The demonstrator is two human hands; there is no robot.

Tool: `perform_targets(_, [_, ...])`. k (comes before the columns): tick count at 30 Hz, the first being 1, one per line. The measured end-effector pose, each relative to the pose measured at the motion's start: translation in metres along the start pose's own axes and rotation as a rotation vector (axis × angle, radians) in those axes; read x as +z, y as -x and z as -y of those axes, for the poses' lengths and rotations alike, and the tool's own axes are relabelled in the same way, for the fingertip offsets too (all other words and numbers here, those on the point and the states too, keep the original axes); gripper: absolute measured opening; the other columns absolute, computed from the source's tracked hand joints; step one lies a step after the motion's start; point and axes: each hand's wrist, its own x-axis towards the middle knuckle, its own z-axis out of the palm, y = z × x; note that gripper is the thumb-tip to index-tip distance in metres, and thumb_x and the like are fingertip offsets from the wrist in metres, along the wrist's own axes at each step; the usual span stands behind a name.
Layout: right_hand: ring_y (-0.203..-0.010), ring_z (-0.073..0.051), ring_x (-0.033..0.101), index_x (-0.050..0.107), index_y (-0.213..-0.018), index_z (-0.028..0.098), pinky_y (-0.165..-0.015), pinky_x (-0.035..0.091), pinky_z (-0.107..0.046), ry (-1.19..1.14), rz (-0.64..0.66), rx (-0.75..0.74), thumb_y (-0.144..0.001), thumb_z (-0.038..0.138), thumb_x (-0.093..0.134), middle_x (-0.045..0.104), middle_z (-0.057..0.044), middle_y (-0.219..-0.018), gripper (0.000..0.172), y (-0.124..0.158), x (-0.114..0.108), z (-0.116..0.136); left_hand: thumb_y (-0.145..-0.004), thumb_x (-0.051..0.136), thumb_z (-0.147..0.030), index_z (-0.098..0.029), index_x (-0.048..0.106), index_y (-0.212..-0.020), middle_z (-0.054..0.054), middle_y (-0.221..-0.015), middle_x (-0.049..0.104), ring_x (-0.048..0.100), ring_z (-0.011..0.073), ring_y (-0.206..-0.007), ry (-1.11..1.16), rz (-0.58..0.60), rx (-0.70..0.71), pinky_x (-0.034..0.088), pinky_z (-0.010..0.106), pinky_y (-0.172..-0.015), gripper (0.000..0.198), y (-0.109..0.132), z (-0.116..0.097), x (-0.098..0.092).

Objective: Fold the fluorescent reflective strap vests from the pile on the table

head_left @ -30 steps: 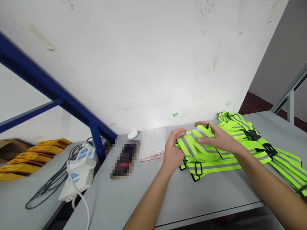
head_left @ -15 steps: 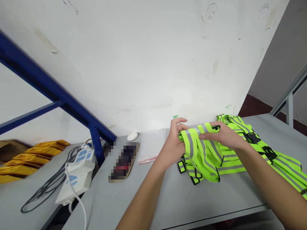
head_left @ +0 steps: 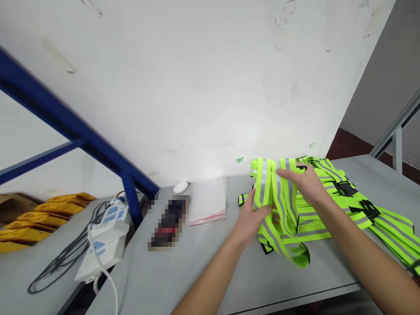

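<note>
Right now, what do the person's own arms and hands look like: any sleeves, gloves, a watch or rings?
Both forearms are bare as far as the picture shows them, with no sleeve edge in view. The left hand and the right hand wear no gloves. No watch, bracelet or strap shows at either wrist, and no ring can be made out on the fingers that show. No markings or cables are visible on the arms.

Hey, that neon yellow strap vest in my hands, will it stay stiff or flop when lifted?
Likely floppy: the vest already droops in loops between the left hand and right hand. Probably light, being thin webbing. Its black buckles may dangle and snag.
</note>
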Motion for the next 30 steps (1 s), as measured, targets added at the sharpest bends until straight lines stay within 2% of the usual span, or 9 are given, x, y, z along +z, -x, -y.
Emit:
perform_targets(3, [-0.090,-0.031,0.069,0.071,-0.095,0.020,-0.076,0.056,-0.040,-0.068,0.015,0.021,-0.059,0.044,0.081,0.075,-0.007,-0.086,0.045,-0.003,-0.002,-0.009,-0.073,0.068,-0.025,-0.022,0.041,-0.128,0.007,-0.101,0.069,0.068,0.0212,-0.074,0.004,-0.007,-0.014,0.055,0.034,-0.066,0.061,-0.002,0.004,-0.006])
perform_targets(9, [-0.098,-0.032,0.068,0.067,-0.105,0.019,-0.082,0.056,-0.044,-0.123,-0.102,0.071,-0.057,0.042,0.083,0.074,-0.010,-0.098,0.056,-0.011,-0.017,-0.030,-0.071,0.055,-0.015,-0.024,0.048,-0.115,0.005,-0.123,0.058,0.062,0.0218,-0.106,-0.133,-0.096,0.127,0.051,0.030,-0.081,0.046,-0.005,0.018,-0.007])
perform_targets(13, [-0.101,-0.033,0.067,0.064,-0.112,0.019,-0.083,0.057,-0.046,-0.122,-0.175,0.085,-0.056,0.041,0.084,0.072,-0.011,-0.105,0.064,-0.013,-0.027,-0.038,-0.072,0.056,-0.019,-0.027,0.047,-0.120,0.005,-0.132,0.053,0.064,0.0205,-0.101,-0.115,-0.134,0.167,0.051,0.029,-0.078,0.050,-0.006,0.023,-0.003])
perform_targets(15, [-0.101,-0.033,0.067,0.064,-0.112,0.020,-0.083,0.057,-0.047,-0.123,-0.166,0.063,-0.057,0.041,0.084,0.072,-0.011,-0.104,0.062,-0.014,-0.032,-0.041,-0.071,0.058,-0.019,-0.026,0.049,-0.118,0.005,-0.125,0.058,0.066,0.0193,-0.091,-0.034,-0.190,0.122,0.050,0.027,-0.069,0.049,-0.007,0.023,-0.001])
perform_targets(18, [-0.100,-0.033,0.067,0.065,-0.110,0.021,-0.082,0.058,-0.046,-0.128,-0.139,0.045,-0.059,0.041,0.083,0.073,-0.009,-0.101,0.058,-0.018,-0.039,-0.045,-0.072,0.060,-0.022,-0.022,0.056,-0.113,0.002,-0.095,0.069,0.066,0.0171,-0.072,0.120,-0.238,-0.033,0.047,0.024,-0.058,0.042,-0.007,0.022,0.001])
perform_targets(22, [-0.097,-0.033,0.068,0.065,-0.110,0.022,-0.080,0.059,-0.046,-0.127,-0.123,0.075,-0.058,0.041,0.084,0.074,-0.008,-0.096,0.058,-0.021,-0.046,-0.050,-0.071,0.066,-0.028,-0.015,0.066,-0.095,-0.002,-0.054,0.059,0.052,0.0119,-0.044,0.237,-0.063,-0.265,0.037,0.022,-0.042,0.027,-0.006,0.020,-0.001])
perform_targets(25, [-0.096,-0.033,0.069,0.065,-0.111,0.023,-0.079,0.060,-0.047,-0.132,-0.126,0.103,-0.057,0.040,0.085,0.074,-0.008,-0.097,0.060,-0.021,-0.047,-0.050,-0.076,0.063,-0.044,-0.012,0.068,-0.090,-0.001,-0.048,0.055,0.045,0.0098,-0.038,0.318,0.047,-0.398,0.032,0.021,-0.038,0.036,-0.007,0.021,-0.004])
perform_targets(27, [-0.097,-0.033,0.068,0.066,-0.111,0.023,-0.080,0.060,-0.047,-0.142,-0.145,0.118,-0.056,0.039,0.085,0.074,-0.009,-0.098,0.060,-0.020,-0.047,-0.047,-0.078,0.060,-0.054,-0.012,0.068,-0.096,0.000,-0.053,0.059,0.049,0.0112,-0.042,0.294,0.068,-0.382,0.036,0.022,-0.040,0.047,-0.007,0.024,-0.005])
perform_targets(30, [-0.100,-0.033,0.068,0.066,-0.108,0.021,-0.084,0.058,-0.045,-0.170,-0.173,0.118,-0.055,0.037,0.086,0.074,-0.009,-0.099,0.059,-0.019,-0.046,-0.039,-0.077,0.066,-0.049,-0.016,0.065,-0.107,0.003,-0.074,0.067,0.061,0.0159,-0.064,0.032,0.109,-0.152,0.049,0.026,-0.059,0.045,-0.004,0.027,-0.002])
